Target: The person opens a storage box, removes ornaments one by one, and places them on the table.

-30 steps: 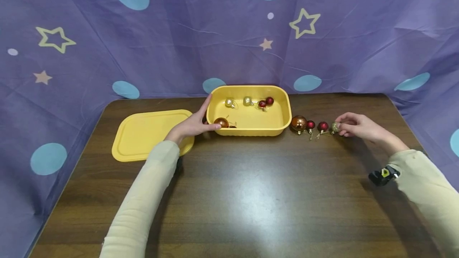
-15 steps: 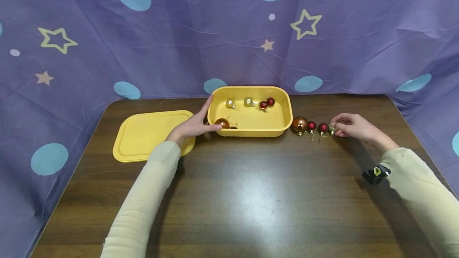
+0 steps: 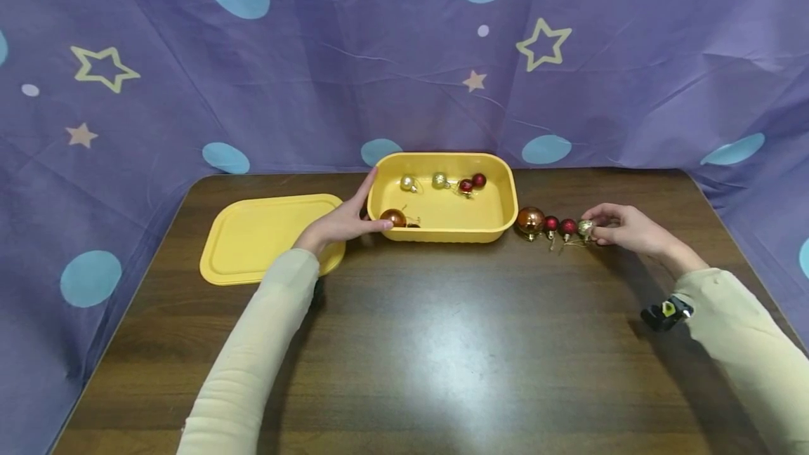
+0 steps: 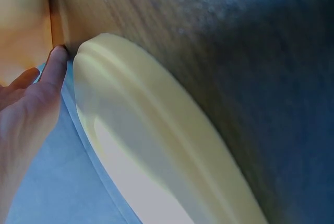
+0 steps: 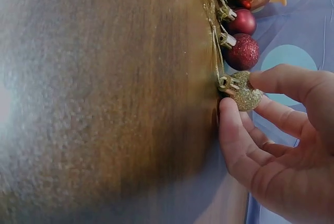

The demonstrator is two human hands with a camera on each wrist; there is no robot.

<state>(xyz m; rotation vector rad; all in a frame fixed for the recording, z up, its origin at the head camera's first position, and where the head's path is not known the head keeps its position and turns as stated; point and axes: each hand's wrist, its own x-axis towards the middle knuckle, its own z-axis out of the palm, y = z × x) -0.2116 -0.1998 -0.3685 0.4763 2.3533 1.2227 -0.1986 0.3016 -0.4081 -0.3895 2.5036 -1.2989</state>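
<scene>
My right hand (image 3: 622, 230) pinches a small gold glitter Christmas ball (image 5: 245, 92) at the right end of a row on the table. Beside that ball lie a glittery red ball (image 5: 241, 51), a matte red ball (image 5: 242, 22) and a larger copper ball (image 3: 531, 220), their gold caps and strings toward the front. At the left end of the open yellow container (image 3: 455, 236), my left hand (image 3: 344, 220) rests with fingers extended along the side and thumb over the front corner. Inside are another copper ball (image 3: 394, 217), two gold balls (image 3: 439, 180) and several red ones (image 3: 479, 180).
The flat yellow lid (image 3: 259, 234) lies on the brown wooden table (image 3: 404, 343), left of the container and partly under my left forearm. A purple curtain (image 3: 392, 76) with stars and blue spots hangs right behind the table's back edge.
My right hand has moved the gold glitter ball slightly left, and the glittery red ball now sits closer to the matte red one. The left hand has kept its place on the container.
</scene>
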